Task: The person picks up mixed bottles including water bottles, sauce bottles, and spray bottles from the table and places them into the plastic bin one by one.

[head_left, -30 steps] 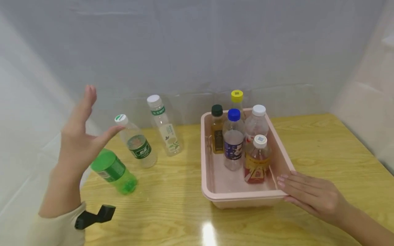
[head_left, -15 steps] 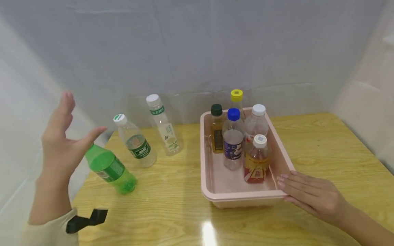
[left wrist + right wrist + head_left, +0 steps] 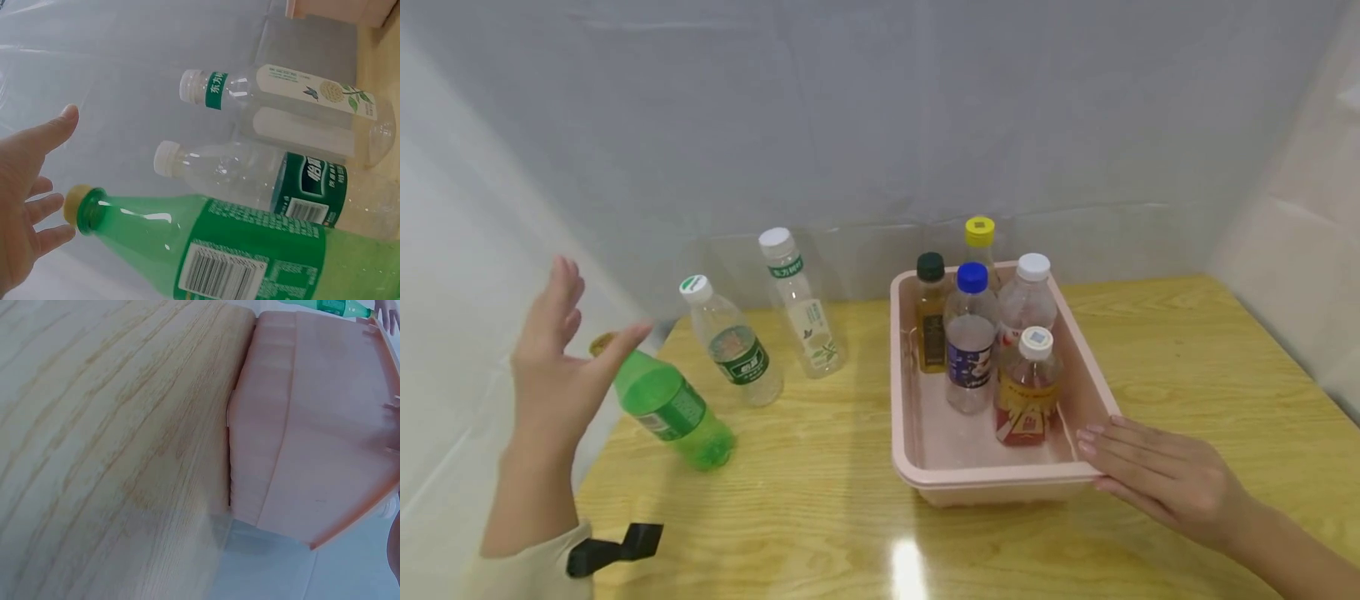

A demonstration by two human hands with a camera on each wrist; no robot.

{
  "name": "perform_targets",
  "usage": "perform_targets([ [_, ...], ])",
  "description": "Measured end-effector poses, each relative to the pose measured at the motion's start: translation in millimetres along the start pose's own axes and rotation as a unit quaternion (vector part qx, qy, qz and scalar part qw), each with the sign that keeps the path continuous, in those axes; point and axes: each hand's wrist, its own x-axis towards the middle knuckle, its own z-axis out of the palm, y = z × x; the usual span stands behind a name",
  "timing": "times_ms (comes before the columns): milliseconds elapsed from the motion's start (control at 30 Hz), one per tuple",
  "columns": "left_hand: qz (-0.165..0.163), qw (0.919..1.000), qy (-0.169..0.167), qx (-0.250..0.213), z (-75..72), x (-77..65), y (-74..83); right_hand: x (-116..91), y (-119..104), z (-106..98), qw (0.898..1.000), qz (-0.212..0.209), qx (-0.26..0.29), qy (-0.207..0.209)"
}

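My left hand [image 3: 553, 367] is spread beside the yellow cap [image 3: 76, 205] of a green soda bottle [image 3: 673, 412], with nothing in its grasp. Thumb and fingers stand apart around the bottle's neck end in the head view. To the right of that bottle stand a clear water bottle [image 3: 737, 354] with a green label and a taller clear bottle [image 3: 808, 321] with a white cap. My right hand [image 3: 1172, 475] holds the near right corner of a pink plastic tub [image 3: 898, 417], fingers over the rim and thumb outside it.
Inside the tub stand several bottles: a dark-capped one [image 3: 932, 321], a blue-capped one [image 3: 970, 350], a yellow-capped one [image 3: 980, 237], a white-capped clear one [image 3: 1028, 300] and a red-brown drink bottle [image 3: 1028, 400]. The wooden table [image 3: 805, 517] meets a grey sheeted wall [image 3: 850, 125].
My left hand has moved left and down, away from in front of the water bottle, to beside the green bottle's cap. The right hand, the tub and the bottles stay in place.
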Motion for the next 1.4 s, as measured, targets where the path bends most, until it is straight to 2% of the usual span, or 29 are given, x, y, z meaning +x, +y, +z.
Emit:
perform_targets([
  [133,-0.019,0.9998,-0.003,0.006,-1.8,-6.4,-5.9,1,0,0,1.0,-0.002,0.003,0.002],
  [367,-0.073,0.997,-0.017,0.02,-2.5,-17.9,-11.3,1,-1,0,1.0,0.002,0.009,0.005],
  [667,-0.145,0.9882,-0.04,0.028,-0.7,-27.3,-18.9,0,1,0,1.0,-0.002,0.002,-0.001],
  [867,-0.157,0.9863,-0.044,0.027,1.5,-31.7,-21.3,-1,2,0,1.0,-0.002,0.004,-0.004],
  [1100,-0.153,0.9872,-0.042,0.016,3.8,-35.1,-27.5,0,0,1,1.0,0.0,0.0,0.007],
  [1400,-0.162,0.9846,-0.065,-0.003,5.4,-39.9,-34.2,2,-2,1,1.0,0.002,0.004,0.008],
])
